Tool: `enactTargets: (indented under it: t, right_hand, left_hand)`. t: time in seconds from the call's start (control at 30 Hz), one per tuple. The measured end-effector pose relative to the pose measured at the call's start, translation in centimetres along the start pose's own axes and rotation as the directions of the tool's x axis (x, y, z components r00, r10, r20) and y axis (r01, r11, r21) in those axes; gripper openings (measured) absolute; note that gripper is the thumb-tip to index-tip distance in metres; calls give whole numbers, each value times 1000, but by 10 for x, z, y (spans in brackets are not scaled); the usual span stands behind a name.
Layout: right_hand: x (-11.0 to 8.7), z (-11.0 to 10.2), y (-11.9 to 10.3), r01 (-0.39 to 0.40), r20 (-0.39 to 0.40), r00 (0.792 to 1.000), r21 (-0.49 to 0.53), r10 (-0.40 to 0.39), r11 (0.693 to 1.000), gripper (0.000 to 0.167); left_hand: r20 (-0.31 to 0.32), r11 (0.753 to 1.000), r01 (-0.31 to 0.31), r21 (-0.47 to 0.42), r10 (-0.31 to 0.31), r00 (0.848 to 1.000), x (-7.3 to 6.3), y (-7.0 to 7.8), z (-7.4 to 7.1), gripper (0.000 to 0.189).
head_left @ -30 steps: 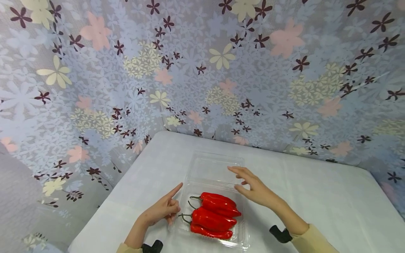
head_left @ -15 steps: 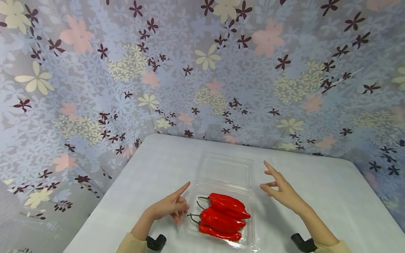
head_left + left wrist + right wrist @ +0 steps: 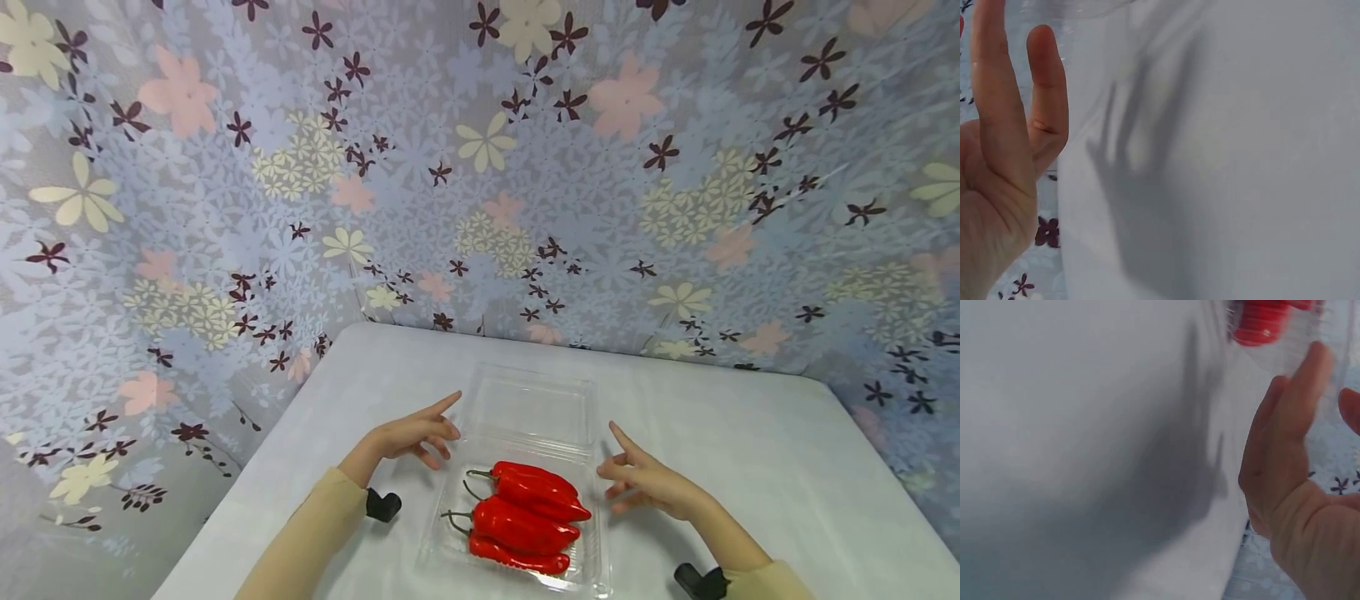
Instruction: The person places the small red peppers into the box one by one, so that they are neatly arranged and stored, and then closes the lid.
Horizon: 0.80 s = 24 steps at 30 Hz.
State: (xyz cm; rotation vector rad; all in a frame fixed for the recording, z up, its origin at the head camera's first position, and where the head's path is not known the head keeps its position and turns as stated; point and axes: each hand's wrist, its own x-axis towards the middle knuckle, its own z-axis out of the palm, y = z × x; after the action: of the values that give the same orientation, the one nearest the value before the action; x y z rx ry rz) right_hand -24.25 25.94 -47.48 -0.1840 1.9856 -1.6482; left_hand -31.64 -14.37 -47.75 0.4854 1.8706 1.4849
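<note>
Several glossy red peppers (image 3: 525,523) with green stems lie side by side in the base of a clear plastic clamshell container (image 3: 442,546). Its see-through lid (image 3: 532,408) is folded back flat on the far side. My left hand (image 3: 412,435) hovers left of the hinge, index finger extended and holding nothing; the left wrist view shows its raised fingers (image 3: 1000,94). To the right of the container is my right hand (image 3: 652,483), also without a thing in it, fingers loosely bent. In the right wrist view its fingertips come close to the container's edge.
The container stands on a table with a white cover (image 3: 720,450). A wall with flowered paper (image 3: 480,167) rises behind the table's far edge and along its left. Each wrist wears a small black device, such as the left one (image 3: 384,505).
My left hand has moved away from me, up beside the hinge. The right hand went from above the lid out to the right, then back nearer the base. The peppers stay in place.
</note>
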Motion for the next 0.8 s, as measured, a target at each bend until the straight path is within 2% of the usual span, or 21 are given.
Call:
enactTargets:
  t: [0.17,0.3,0.57,0.8]
  right_hand:
    - [3,3,3,-25,47,999,42,23,999,89]
    - [3,2,4,-23,76,997,70,18,997,86]
    - [4,2,4,1,93,996,103,-11,995,84]
    - [5,2,6,26,91,995,138,-39,990,86]
  left_hand:
    - [-3,999,41,-12,-41,999,4,-7,4,86]
    - [-8,998,49,-43,-50,999,5,-12,5,84]
    - [-11,995,6,-96,-7,1000,7,-14,8,82]
    - [-44,991,-39,-124,34,998,9,-20,11,81]
